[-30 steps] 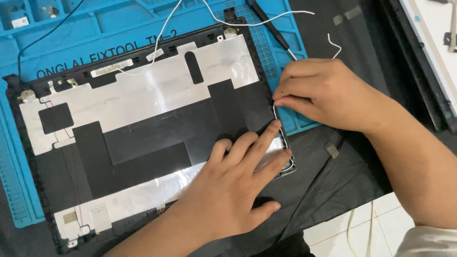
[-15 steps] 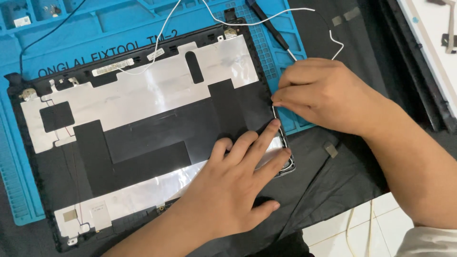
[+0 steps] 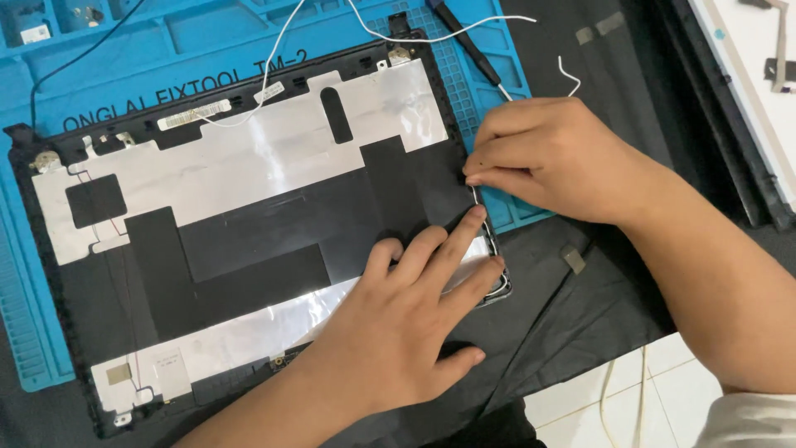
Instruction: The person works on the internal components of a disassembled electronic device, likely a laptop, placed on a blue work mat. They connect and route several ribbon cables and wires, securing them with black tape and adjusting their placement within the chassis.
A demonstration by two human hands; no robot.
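A large black plastic laptop lid panel lined with silver foil [image 3: 249, 216] is lying face-up across a blue silicone repair mat [image 3: 207, 33]. The left hand [image 3: 398, 332] is pressing flat on the panel's lower right corner, fingers spread wide, holding nothing. The right hand [image 3: 555, 158] is curling narrow at the panel's right edge, fingertips pinching what looks like a thin wire [image 3: 489, 228] running down that edge. A thin black-handled screwdriver [image 3: 468, 41] is lying on the mat just above, beside loose white cables [image 3: 282, 50]. Black cloth [image 3: 597, 307] is lying under the right forearm.
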